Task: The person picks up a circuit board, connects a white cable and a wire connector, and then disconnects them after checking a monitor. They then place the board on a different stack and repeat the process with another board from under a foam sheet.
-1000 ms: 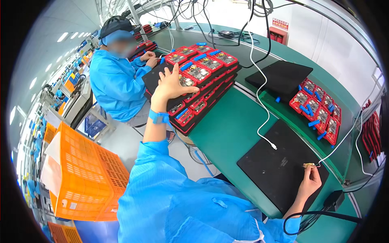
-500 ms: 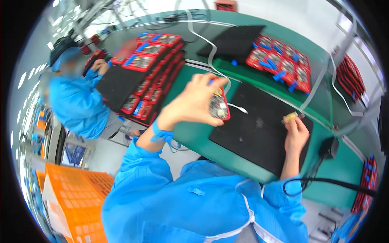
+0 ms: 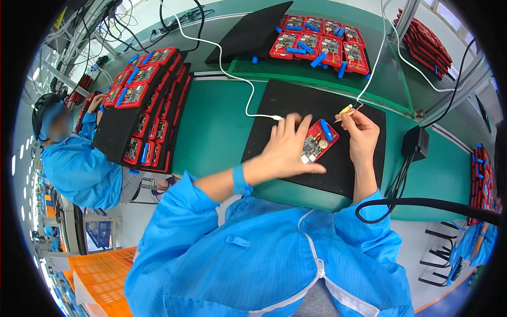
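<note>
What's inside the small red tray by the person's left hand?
A circuit board with a round metallic part, and a blue piece near its upper end. The left hand covers some of the red tray; anything beneath the board is hidden.

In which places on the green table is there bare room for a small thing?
Bare green tabletop shows between the tall tray stack and the black mat, and between the black adapter and the far-right red stack. The mat's middle is crowded: left hand, red-framed board, right hand.

The red-framed circuit board [image 3: 320, 142] slants — yellow piece [image 3: 346, 110] nearby.
</note>
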Demonstrator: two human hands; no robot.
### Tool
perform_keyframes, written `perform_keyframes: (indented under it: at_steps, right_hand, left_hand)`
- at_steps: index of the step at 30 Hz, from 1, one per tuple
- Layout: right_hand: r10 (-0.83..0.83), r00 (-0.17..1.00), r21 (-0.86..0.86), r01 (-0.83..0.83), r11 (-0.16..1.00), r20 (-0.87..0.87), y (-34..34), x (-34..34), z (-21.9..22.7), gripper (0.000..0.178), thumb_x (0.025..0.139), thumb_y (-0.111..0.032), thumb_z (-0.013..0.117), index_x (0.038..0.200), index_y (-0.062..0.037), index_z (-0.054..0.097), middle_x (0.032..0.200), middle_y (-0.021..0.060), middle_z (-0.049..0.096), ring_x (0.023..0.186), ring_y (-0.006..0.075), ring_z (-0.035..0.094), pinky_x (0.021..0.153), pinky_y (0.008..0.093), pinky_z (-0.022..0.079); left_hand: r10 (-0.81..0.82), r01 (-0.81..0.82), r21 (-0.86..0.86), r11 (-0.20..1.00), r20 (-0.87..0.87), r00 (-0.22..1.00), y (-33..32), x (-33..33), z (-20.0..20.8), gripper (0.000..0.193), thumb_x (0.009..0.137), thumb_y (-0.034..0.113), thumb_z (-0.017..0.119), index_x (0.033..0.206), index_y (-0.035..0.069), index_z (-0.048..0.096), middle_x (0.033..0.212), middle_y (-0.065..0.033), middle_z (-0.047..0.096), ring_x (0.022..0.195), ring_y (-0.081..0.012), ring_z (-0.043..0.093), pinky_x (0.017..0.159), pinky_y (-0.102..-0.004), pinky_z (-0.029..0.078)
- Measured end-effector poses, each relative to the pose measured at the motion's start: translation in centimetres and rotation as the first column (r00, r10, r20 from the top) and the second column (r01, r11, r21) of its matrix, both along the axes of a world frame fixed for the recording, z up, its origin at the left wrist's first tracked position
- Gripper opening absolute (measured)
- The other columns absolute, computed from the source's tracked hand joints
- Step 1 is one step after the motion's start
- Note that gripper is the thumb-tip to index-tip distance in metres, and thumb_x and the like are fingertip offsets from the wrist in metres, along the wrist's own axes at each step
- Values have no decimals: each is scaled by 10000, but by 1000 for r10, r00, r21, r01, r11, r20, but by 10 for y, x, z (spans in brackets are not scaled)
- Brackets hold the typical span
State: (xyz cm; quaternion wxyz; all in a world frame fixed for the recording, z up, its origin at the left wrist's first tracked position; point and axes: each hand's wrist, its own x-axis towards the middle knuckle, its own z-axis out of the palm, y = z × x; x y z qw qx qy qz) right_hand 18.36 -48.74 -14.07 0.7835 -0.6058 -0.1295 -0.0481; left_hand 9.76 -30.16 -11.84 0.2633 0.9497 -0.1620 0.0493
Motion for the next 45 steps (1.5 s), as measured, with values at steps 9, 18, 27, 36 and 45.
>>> perform_keyframes:
  at_steps: [9, 18, 27, 36, 45]
  right_hand:
    - [124, 991, -83, -119, 989, 50, 9, -6, -1, 127, 836, 14, 683, 953, 65, 683, 792, 51, 659, 767, 102, 638, 718, 235, 508]
    - [141, 984, -290, -105, 951, 109, 14, -11, 0, 133, 851, -65, 691, 950, 22, 712, 867, 68, 686, 772, 102, 625, 697, 239, 494]
    - [102, 981, -479, -10, 878, 167, 23, -19, 6, 143, 809, -69, 723, 934, 1, 720, 805, 78, 691, 711, 122, 644, 657, 242, 502]
    - [108, 977, -491, -5, 871, 182, 27, -18, 3, 133, 791, -53, 736, 914, -6, 723, 799, 71, 700, 706, 113, 645, 640, 241, 503]
    - [116, 946, -596, 92, 798, 301, 27, -18, -4, 131, 784, -64, 745, 911, -35, 732, 763, 66, 689, 675, 127, 634, 617, 252, 491]
  left_hand:
    - [-299, 299, 19, 954, -7, 954, 38, 37, 3, 754, 660, 170, 790, 1334, 80, 464, 1255, -128, 488, 1188, -319, 428, 1007, -435, 319]
    - [-9, 43, -616, 787, 58, 998, 3, 44, 12, 160, 801, 32, 718, 951, -9, 681, 827, -61, 666, 690, -101, 638, 598, -224, 513]
    - [15, -258, -737, 625, -319, 948, 17, 35, -6, 138, 795, 28, 694, 894, -52, 641, 761, -104, 670, 705, -128, 678, 605, -242, 538]
    - [-19, -164, -757, 632, -227, 974, 25, 37, -25, 125, 801, 49, 721, 894, -30, 698, 777, -65, 687, 708, -107, 670, 602, -229, 536]
    - [-48, -237, -794, 559, -316, 947, 24, 34, -24, 114, 811, 39, 708, 893, -35, 680, 761, -65, 688, 708, -95, 670, 596, -229, 535]
